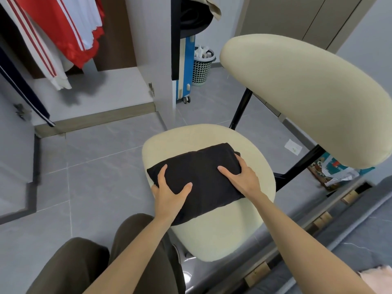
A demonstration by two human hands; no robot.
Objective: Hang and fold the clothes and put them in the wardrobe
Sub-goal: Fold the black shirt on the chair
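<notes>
Black, soft-looking cloth, folded into a thick, slightly lumpy rectangle: the folded garment (201,177) lies slantwise across the cream padded chair seat (212,236), matte against that smooth, rounded cushion. My left hand (171,194) grips its near-left end, thumb and forefinger spread on top, the rest tucked under the edge. My right hand (241,177) clamps the far-right end, thumb flat on top, fingers (240,162) curled over the side. Folding looks finished, I judge; this is the pick-up. Next calls for lifting both ends level so the limp layers don't slide open, then turning left to the open wardrobe (101,92), where red and white clothes (63,28) hang above its pale floor
</notes>
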